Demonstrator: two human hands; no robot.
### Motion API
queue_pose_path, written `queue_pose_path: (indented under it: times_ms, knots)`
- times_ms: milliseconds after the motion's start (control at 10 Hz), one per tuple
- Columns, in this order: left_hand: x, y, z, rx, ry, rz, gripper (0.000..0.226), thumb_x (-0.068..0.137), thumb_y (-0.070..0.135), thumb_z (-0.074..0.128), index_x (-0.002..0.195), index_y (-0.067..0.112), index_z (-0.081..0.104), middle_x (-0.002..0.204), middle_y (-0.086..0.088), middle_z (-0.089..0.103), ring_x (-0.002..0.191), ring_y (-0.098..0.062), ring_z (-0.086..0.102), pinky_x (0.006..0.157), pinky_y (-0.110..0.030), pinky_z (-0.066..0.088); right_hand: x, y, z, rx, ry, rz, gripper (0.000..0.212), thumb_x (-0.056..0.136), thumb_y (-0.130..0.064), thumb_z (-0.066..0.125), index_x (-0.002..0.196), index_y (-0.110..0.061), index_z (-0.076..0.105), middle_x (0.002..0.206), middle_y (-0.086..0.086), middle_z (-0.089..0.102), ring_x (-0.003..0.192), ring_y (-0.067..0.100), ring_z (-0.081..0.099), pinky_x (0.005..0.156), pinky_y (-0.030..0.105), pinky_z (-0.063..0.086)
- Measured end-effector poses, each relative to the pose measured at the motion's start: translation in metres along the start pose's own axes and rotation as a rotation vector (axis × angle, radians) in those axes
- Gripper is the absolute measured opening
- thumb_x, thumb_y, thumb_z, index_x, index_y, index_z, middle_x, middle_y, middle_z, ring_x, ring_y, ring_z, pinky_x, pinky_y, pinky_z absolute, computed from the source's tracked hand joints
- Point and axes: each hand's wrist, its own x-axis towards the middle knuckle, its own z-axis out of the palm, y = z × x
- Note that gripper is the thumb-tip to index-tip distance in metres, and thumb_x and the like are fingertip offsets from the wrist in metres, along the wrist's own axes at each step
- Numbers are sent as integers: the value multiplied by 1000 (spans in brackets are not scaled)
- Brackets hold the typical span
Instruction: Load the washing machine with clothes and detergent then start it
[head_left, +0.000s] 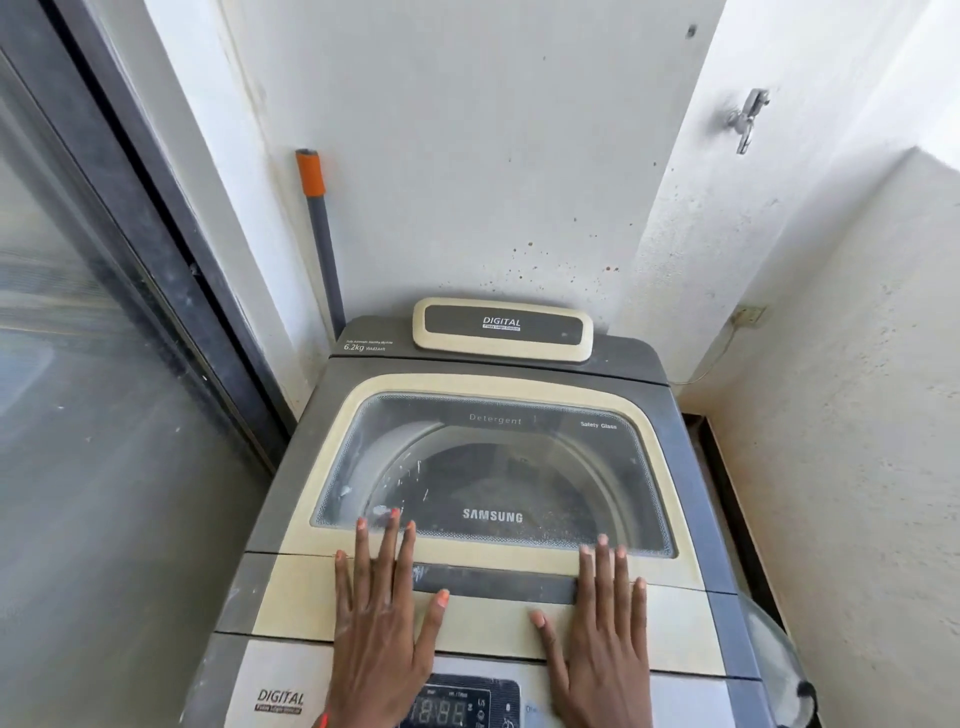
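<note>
Head view, looking down on a top-load washing machine that fills the lower centre of the frame. Lid is shut – cream frame w/ a dusty glass window, and the drum shows dimly through it; can't tell if any clothes are inside. "SAMSUNG", "Detergent" and "Safety Glass" are printed on the glass.

Left hand lies flat, palm down, fingers spread, at lower centre-left; its fingertips reach the front edge of the glass, thumb out toward the dark handle strip. Right hand lies flat too at lower centre-right, fingers up to the window's lower right edge, thumb pointing inward. Both are splayed wide and grasp nothing – just resting on the lid front, either side of the strip.

Along the bottom edge, btwn the wrists, the control panel shows a digit display. A cream-rimmed "DIGITAL" badge sits at the machine's back, mid-frame.

Left third of the frame: a dark-framed sliding glass door. Upper left of centre, a grey pole w/ an orange grip leans in the corner behind the machine. Upper right: a metal tap on the white wall. A thin cable runs down the right wall toward the machine's back.
</note>
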Motion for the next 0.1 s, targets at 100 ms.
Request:
queue_pose_path:
  times_ms: [100]
  knots:
    - [9,20,3,-11,37,23,68,96,51,10,145,8,27,154,-8,28,145,-20,12,116,-45,3,8,-20,7,16,48,-68,71,94,-55,15,147,-9,14,155,6,14,146,16,6,116,39,9]
